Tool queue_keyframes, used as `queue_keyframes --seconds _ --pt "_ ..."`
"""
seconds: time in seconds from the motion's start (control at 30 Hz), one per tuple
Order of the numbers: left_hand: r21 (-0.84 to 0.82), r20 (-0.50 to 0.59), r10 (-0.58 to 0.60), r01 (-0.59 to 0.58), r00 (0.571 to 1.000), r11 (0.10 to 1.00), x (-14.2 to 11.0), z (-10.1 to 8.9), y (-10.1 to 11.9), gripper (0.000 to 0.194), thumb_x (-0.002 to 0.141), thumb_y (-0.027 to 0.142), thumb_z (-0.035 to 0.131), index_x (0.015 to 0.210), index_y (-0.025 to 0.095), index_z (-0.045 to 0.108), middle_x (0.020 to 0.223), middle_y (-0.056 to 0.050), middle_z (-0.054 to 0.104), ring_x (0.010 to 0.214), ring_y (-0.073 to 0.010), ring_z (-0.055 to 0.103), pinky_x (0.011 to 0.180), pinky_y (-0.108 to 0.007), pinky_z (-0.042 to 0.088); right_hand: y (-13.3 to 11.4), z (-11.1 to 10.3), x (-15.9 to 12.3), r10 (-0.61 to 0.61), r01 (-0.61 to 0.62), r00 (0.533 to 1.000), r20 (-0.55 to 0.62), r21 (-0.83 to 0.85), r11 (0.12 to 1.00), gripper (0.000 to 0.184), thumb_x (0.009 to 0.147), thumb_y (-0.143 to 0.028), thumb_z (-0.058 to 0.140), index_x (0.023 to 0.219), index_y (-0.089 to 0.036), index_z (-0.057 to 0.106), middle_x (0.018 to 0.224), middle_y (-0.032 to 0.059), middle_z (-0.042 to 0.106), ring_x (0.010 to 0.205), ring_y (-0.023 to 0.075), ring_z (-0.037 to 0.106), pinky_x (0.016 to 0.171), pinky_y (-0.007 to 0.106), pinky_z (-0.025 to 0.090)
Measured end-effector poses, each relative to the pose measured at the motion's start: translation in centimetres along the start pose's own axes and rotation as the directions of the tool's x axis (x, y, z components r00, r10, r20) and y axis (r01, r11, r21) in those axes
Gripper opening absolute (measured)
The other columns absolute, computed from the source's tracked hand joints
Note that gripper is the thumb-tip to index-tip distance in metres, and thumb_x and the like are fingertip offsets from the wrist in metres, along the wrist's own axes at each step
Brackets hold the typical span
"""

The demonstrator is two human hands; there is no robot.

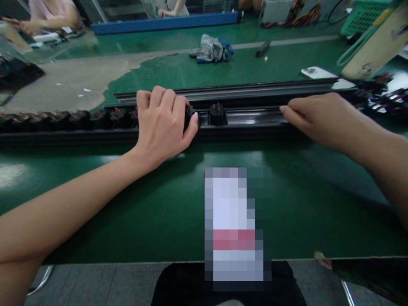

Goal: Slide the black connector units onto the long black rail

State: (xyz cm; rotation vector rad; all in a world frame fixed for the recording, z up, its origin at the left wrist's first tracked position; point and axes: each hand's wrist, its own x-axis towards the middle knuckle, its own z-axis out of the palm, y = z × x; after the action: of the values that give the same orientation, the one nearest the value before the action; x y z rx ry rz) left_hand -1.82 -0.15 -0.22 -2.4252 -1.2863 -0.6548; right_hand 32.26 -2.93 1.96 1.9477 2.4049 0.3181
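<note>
A black near rail [255, 132] is laid left to right along the tabletop [134, 216], its long axis running crosswise in front of both hands. In its channel a lone black component [217, 114] is seated upright, just right of the left hand [164, 121] and well left of the right hand [318, 114], so the left is clearly nearer. The left hand is curled over the channel, its thumb against dark parts; whether these are gripped cannot be told, since the fingertips are hidden. The right hand is folded in at the rail, thumb tip toward the channel; anything pinched there cannot be made out. Farther left, a row of squat components [78, 119] with copper-coloured prongs is held in the same channel. Glossy, metallic-looking reflections are shown by the channel floor, and the smooth green tabletop is marked by dull sheen.
</note>
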Motion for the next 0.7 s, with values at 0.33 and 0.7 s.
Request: queue_keyframes --seconds 0.33,0.7 --pt "0.016 0.021 -0.014 0.014 1.000 1.000 0.03 -0.49 0.54 0.038 0.107 0.044 0.036 0.120 0.017 0.060 0.125 -0.018 0.062 0.125 -0.0422 0.050 0.106 -0.067 0.034 0.43 0.50 -0.05 -0.029 0.030 0.998 -0.055 0.031 0.999 0.029 0.102 -0.039 0.035 0.077 -0.026 0.037 0.070 0.0056 0.050 0.063 0.0216 0.043 0.068 0.035 0.029" --pt "-0.019 -0.012 0.012 -0.012 1.000 1.000 -0.20 0.14 0.15 0.040 0.107 0.046 0.036 0.126 0.021 0.059 0.127 -0.015 0.063 0.128 -0.0415 0.048 0.109 -0.067 0.032 0.47 0.41 -0.09 -0.046 0.050 0.996 -0.070 0.059 0.997 0.028 0.100 -0.038 0.037 0.075 -0.026 0.038 0.068 0.0043 0.047 0.062 0.0202 0.041 0.067 0.035 0.028"
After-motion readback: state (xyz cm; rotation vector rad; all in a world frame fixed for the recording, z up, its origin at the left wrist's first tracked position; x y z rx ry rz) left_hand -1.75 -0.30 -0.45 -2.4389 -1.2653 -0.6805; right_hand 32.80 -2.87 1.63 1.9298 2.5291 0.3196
